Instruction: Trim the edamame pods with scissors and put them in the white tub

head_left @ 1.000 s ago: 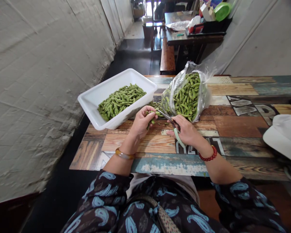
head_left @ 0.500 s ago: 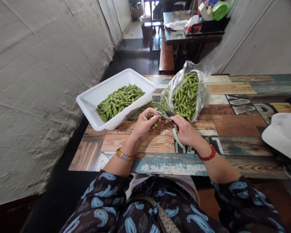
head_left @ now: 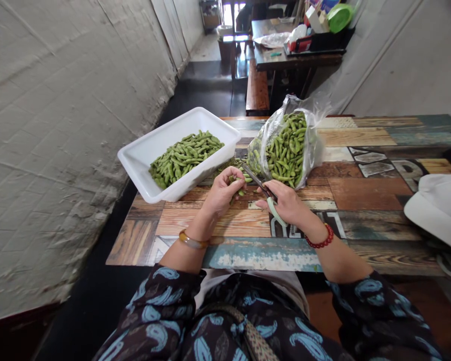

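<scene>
My left hand [head_left: 224,191] is closed, pinching a green soybean pod [head_left: 241,192] between thumb and fingers. In my right hand [head_left: 285,201] is a pair of scissors with pale green handles [head_left: 276,212]; the dark blades [head_left: 252,175] point up and left, just right of the pod and apart from it. A white plastic tub [head_left: 135,153] beyond my left hand holds a heap of pods [head_left: 188,155]. Past my right hand stands an open clear plastic bag [head_left: 263,145] full of pods [head_left: 288,148]. Small green trimmings [head_left: 237,164] lie between tub and bag.
The table [head_left: 368,200] has a patchwork wood-look top. At its right edge lies a white cap [head_left: 438,208]. A rough white wall [head_left: 60,125] runs along the left. Farther off are a wooden bench [head_left: 257,87] and another table [head_left: 263,57] with a loaded black tray [head_left: 319,45].
The scissor blades have swung up and away from the pod in my left hand, and they look closed together now. Both hands stay nearly in place.
</scene>
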Demonstrator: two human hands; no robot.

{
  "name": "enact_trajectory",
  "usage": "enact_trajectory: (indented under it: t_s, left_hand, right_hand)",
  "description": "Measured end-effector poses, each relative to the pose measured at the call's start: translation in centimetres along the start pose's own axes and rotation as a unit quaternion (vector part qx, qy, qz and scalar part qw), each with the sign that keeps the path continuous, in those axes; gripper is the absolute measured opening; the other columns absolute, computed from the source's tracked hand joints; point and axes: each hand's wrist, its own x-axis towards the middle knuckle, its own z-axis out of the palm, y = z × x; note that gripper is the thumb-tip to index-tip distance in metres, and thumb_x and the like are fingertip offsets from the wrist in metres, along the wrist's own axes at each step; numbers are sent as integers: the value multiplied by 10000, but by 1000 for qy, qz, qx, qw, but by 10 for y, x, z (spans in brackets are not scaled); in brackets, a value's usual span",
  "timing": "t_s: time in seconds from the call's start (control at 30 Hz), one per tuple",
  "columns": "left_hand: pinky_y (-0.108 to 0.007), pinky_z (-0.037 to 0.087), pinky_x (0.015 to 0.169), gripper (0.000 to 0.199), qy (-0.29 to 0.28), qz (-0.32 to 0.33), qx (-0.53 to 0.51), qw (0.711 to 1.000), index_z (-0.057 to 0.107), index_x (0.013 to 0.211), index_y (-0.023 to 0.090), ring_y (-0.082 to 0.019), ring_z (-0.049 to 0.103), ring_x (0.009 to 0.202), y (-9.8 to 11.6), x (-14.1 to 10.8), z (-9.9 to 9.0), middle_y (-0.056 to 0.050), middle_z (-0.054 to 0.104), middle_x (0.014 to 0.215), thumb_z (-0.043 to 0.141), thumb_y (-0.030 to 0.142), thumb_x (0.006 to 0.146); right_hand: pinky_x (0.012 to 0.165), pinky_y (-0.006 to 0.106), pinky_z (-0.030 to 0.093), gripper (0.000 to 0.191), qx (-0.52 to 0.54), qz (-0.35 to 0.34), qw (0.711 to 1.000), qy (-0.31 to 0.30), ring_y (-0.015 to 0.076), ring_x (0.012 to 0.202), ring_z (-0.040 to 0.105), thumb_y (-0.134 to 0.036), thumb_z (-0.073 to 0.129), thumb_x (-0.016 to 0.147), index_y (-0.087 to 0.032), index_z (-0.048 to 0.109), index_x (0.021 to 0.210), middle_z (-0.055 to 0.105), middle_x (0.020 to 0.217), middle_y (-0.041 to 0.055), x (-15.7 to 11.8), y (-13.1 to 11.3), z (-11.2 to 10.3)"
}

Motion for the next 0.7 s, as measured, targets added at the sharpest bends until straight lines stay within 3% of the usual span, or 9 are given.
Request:
enact_trajectory:
  t_s: [0.13,0.23,0.37,0.4,0.5,0.6,0.7]
  left_hand:
    - [-118,301,409,207,30,22,-42,998,595,836,167,-33,442,493,4,6,-10,35,555,634,715,310,746]
    - [-130,281,402,283,80,61,-53,993,539,761,179,-34,418,478,16,8,-17,40,526,623,736,382,746]
    - [-181,313,421,325,171,181,94,964,525,747,202,-62,425,495,50,12,-33,26,514,639,659,487,823]
    - [-197,348,449,314,200,216,161,942,534,746,206,-75,440,516,60,15,-41,19,516,643,640,486,842]
    - [-255,460,627,248,258,296,376,839,548,720,211,-134,527,680,89,25,-68,-20,536,693,633,396,860]
    - [-342,473,847,142,198,275,561,755,619,841,204,-214,580,944,105,30,-87,-83,621,944,689,317,793]
    - [-382,445,914,205,140,255,651,701,667,972,179,-247,582,1031,98,27,-80,-112,629,1097,630,316,824]
  right_hand:
    - [788,359,503,247,7,36,997,64,223,834,624,-436,641,882,-206,609,965,647,881,56,2,1,-5]
    - [779,354,503,262,19,54,994,88,217,804,626,-446,652,867,-201,628,956,649,852,48,3,2,-8]
    - [775,362,506,256,22,48,994,95,219,789,626,-442,662,857,-205,639,951,655,846,50,3,0,-9]
    - [775,364,507,251,22,44,994,97,221,790,626,-437,662,858,-205,640,952,658,849,52,3,-1,-9]
    - [771,366,511,243,22,32,994,102,224,794,631,-425,656,864,-201,638,957,663,852,59,2,-3,-10]
    - [771,369,514,250,24,27,994,108,230,802,635,-424,652,867,-199,635,973,665,851,61,2,-4,-12]
    - [777,367,514,260,25,28,993,110,232,812,636,-428,663,859,-201,637,984,664,851,59,2,-3,-14]
